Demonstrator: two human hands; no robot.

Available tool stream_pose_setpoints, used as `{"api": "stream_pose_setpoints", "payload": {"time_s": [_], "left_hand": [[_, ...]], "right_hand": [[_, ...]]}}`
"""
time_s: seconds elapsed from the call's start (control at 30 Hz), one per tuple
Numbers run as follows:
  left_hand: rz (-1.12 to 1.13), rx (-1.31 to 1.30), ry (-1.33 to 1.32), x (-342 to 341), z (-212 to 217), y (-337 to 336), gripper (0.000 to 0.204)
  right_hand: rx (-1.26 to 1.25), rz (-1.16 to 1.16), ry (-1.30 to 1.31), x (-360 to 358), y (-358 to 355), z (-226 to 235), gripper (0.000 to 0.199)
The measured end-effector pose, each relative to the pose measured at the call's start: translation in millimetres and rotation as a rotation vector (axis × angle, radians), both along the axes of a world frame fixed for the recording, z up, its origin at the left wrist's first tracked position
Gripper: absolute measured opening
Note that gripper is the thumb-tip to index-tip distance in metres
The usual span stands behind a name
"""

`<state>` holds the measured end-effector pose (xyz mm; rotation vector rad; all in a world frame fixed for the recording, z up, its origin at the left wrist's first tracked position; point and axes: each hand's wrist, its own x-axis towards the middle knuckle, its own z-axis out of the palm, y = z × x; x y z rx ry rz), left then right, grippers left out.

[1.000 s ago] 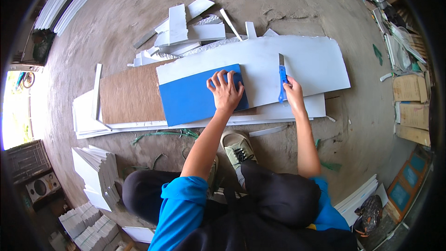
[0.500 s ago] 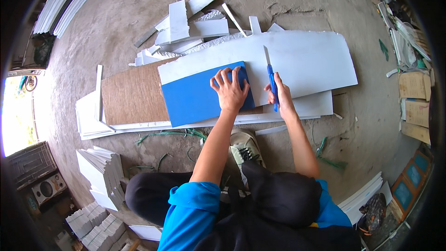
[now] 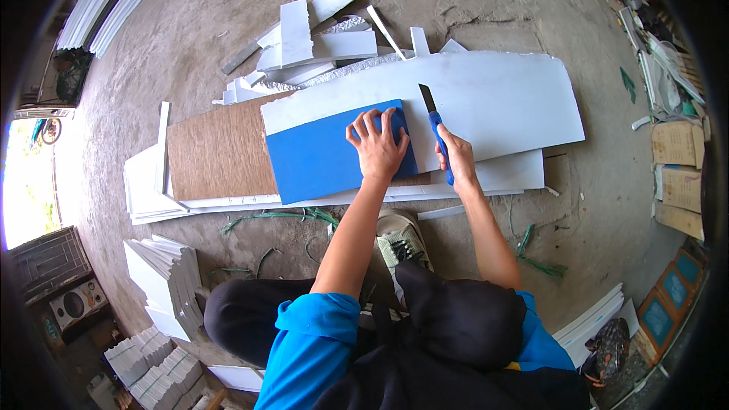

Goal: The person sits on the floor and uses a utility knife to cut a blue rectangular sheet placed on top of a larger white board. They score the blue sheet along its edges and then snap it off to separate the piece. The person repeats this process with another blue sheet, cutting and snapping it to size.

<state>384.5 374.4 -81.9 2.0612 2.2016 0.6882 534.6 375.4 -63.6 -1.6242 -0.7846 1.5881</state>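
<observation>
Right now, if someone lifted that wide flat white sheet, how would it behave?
The wide flat white sheet seems fairly stiff, lying without visible sag. Its ragged edge may crumble. Tilted, it might shed the blue rectangular board on top.

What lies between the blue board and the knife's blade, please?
In the head view, only bare white sheet shows between the blue board and the blade.
</observation>
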Motion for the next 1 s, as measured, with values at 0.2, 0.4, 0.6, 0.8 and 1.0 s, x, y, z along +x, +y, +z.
{"api": "stream_pose_setpoints", "payload": {"time_s": [0.2, 0.4, 0.6, 0.8, 1.0], "left_hand": [[0.015, 0.003, -0.001, -3, 0, 2, 0.041], [0.025, 0.086, -0.345, -14, 11, -2, 0.021], [0.071, -0.109, -1.051, -9, 34, 8, 0.033], [0.02, -0.213, -1.254, -17, 36, 15, 0.028], [-0.024, -0.306, -1.28, -19, 33, 15, 0.022]], "right_hand": [[-0.012, 0.031, -0.107, -4, 6, 0, 0.054], [0.122, 0.129, -0.232, -4, -2, -8, 0.055], [0.261, 0.236, -0.348, -8, -10, -6, 0.05], [0.32, 0.36, -0.325, -10, -20, 7, 0.035], [0.347, 0.368, -0.213, -10, -28, 6, 0.025]]}}
